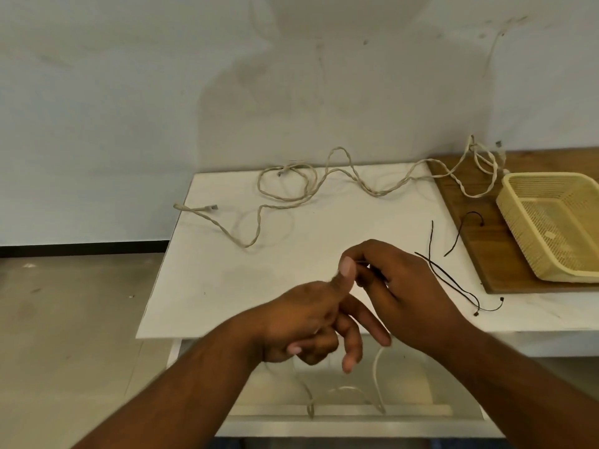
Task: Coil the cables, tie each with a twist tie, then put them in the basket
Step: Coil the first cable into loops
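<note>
Nearest, a pale smooth drawer (405, 393) stands open under the bench (227, 280). Loops of pale cable (377, 367) hang into it from the left hand (304, 322), whose grip is curled round them. The right hand (411, 286) has its grip pinched together on a thin strand (377, 273). Wiry black twist ties (453, 283) lie on the matte white bench top. Farther right, a cream plastic mesh basket (518, 202) sits on a wooden board (479, 247). A twisted beige cable (285, 202) sprawls uncoiled along the plain wall (129, 108). The floor (64, 319) is grey.

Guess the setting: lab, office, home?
Likely a bare workroom or lab space, not a home: plain white wall, concrete-looking floor, and a white table carrying a loose cable and a plastic basket.
</note>
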